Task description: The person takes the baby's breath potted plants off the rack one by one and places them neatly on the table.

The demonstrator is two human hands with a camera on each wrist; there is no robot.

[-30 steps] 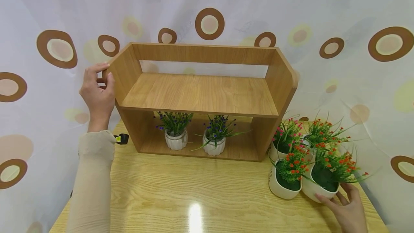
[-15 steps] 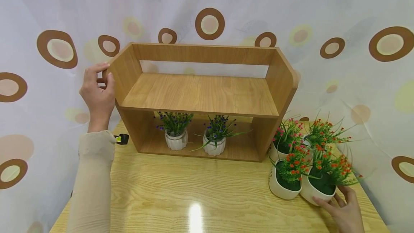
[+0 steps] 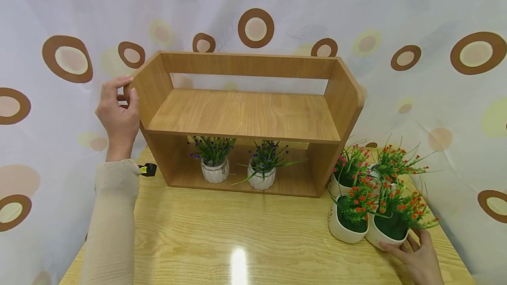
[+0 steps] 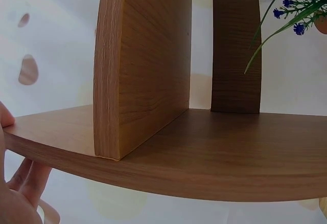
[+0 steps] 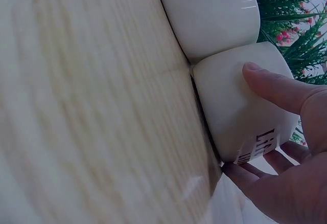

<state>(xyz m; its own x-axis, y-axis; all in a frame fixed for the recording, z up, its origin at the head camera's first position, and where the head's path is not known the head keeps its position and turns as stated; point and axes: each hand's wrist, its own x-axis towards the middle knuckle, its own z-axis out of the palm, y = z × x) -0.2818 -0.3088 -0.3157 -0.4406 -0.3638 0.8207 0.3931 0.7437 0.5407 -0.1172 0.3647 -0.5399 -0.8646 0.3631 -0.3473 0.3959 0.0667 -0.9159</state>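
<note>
My left hand [image 3: 119, 111] grips the front edge of the left side panel of a two-tier wooden shelf [image 3: 241, 115]. In the left wrist view, its fingers [image 4: 37, 180] show under the panel's edge. At the front right, my right hand [image 3: 420, 256] holds a white flowerpot [image 3: 382, 235] with orange-red artificial flowers, thumb on the near side and fingers on the far side. That pot stands on the table and touches another white flowerpot [image 3: 342, 230] to its left. Printed lettering shows on the held pot's side in the right wrist view.
Two small white pots with purple flowers, one left [image 3: 215, 173] and one right [image 3: 261, 179], stand on the lower tier. Behind the front pots are plants with pink flowers [image 3: 350, 166] and red flowers [image 3: 396, 162]. A black object [image 3: 148, 169] lies left of the shelf.
My right hand has slid the held flowerpot a little left and toward me, against the neighbouring pot. The left hand keeps its grip on the shelf.
</note>
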